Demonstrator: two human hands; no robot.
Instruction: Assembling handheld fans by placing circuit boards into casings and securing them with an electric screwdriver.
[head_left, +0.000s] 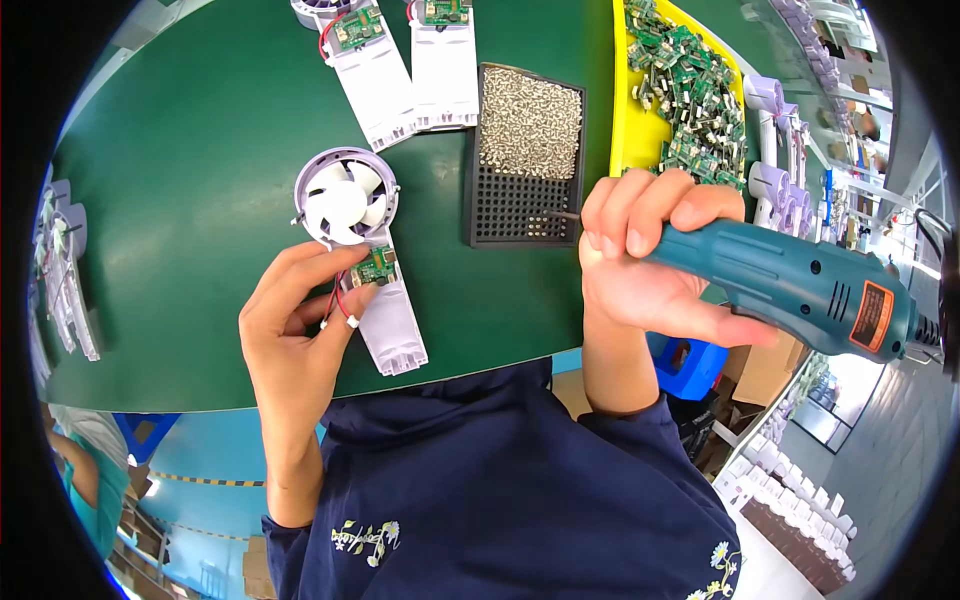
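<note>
Fan lies face up on the green table, its round head away from the person and its pale handle toward them, as seen from the head camera, the only view. From where I stand, the left hand has finger and thumb drawn narrow on a small circuit board at the top of the handle; whether the board sits flat I cannot tell. Red and black wires hang beside it, ending in white plugs. On the other side, the right hand is wrapped around the nose of a teal power screwdriver, with the thumb along its underside. The thin bit points left over the black tray, near a few screws standing in its holes; whether it touches one I cannot tell. More screws are heaped at the tray's far end, and a yellow bin of loose boards stands beyond. To do this well, I'd judge, the left fingertips should press only the board's edges and keep the wires from getting pinched, while the right wrist would be best relaxed, with the bit square to a screw head rather than slanting.
</note>
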